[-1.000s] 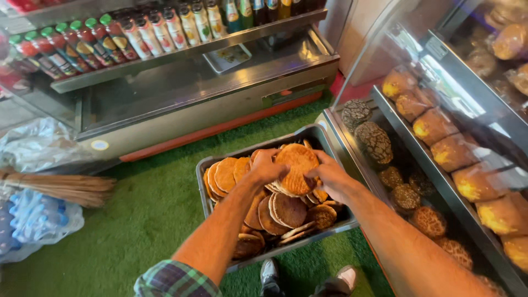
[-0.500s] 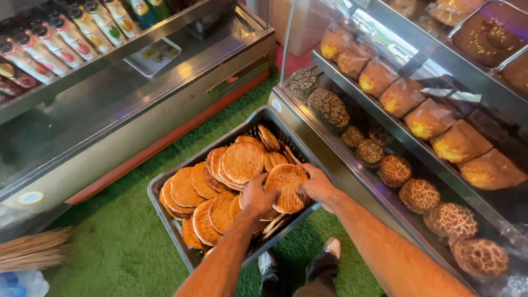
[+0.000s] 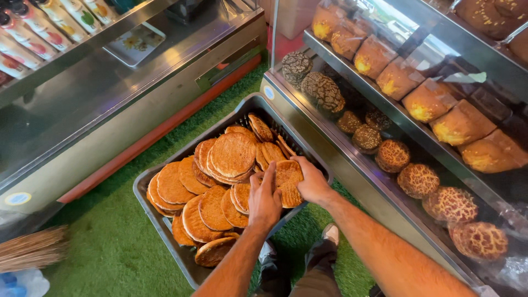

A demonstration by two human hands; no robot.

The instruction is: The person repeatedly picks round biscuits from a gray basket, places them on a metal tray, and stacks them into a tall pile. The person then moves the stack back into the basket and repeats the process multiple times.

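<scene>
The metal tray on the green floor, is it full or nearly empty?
Full. Round flat breads overlap across the whole metal tray, with both hands on a stack.

Both forearms bare, entering from the near edge and reaching far-left, converging. Left hand (image 3: 265, 201): back facing up, fingers extended and close together, pointing far, wrist straight, palm down. Right hand (image 3: 311, 180): just right of the left hand, nearly touching it, wrist bent slightly inward, fingers curled downward, thumb side toward the left hand. Right forearm runs long and diagonal from the near right corner; left forearm is shorter in view and steeper.
</scene>
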